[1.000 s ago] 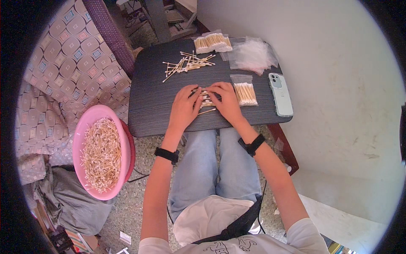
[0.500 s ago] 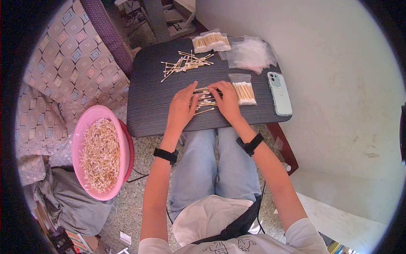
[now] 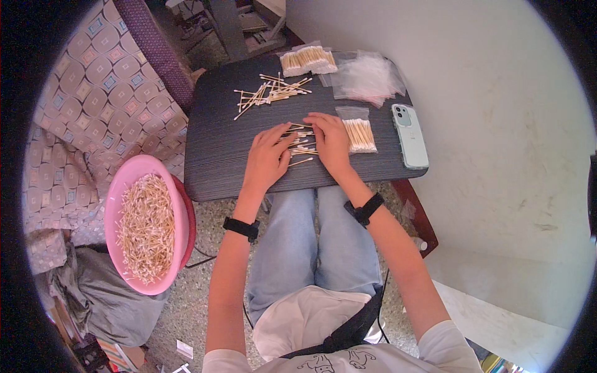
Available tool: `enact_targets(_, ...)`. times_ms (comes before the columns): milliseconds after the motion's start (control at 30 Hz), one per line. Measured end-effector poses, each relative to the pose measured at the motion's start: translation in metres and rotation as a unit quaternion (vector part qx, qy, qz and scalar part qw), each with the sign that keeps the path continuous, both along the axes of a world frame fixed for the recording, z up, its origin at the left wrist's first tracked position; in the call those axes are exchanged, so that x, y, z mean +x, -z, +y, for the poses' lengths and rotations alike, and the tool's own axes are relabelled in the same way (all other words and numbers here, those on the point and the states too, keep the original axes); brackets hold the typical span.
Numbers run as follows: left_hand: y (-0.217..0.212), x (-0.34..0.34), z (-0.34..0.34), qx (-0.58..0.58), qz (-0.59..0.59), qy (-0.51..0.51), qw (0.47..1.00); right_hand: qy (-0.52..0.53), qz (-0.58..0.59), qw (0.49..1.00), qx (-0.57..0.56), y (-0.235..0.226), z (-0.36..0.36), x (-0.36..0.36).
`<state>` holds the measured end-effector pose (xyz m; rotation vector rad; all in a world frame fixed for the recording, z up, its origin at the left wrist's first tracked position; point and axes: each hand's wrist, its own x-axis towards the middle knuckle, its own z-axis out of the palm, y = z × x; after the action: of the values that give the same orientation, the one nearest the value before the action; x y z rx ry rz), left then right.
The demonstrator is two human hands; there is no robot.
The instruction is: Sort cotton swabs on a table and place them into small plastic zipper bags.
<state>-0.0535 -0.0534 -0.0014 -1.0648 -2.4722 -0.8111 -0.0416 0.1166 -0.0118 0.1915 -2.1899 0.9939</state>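
A loose row of cotton swabs (image 3: 303,149) lies on the dark table between my hands, mostly pointing crosswise. My left hand (image 3: 267,156) rests at their left ends, fingers stretched out and slightly apart. At the right ends is my right hand (image 3: 331,142), its fingers bent forward over the tabletop and the thumb apart. Neither hand is closed round the swabs. One swab (image 3: 301,161) lies a little nearer to me than the others. Just right of my right hand, a filled clear bag of swabs (image 3: 359,133) lies flat.
A loose swab pile (image 3: 273,92) lies farther back on the table (image 3: 214,149). Behind it are filled swab bags (image 3: 308,61), with clear plastic bags (image 3: 368,78) beside them. A pale phone (image 3: 410,138) lies near the right edge. A pink basin (image 3: 181,248) full of swabs stands left.
My left hand's fingers have come down flatter and closer together over the swab ends. My right hand has shifted slightly left and away from me. The swabs between them look more spread out.
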Motion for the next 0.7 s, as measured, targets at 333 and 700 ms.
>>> enact_targets(333, 0.005, -0.001, -0.001, -0.004, 0.004, -0.006, 1.0, 0.005, -0.072, 0.997, 0.015, -0.008, 0.003, 0.019)
enact_targets(700, 0.004, -0.003, 0.003, 0.008, -0.005, -0.019, 1.0, 0.05, -0.112, 0.987, 0.101, -0.017, 0.001, 0.021)
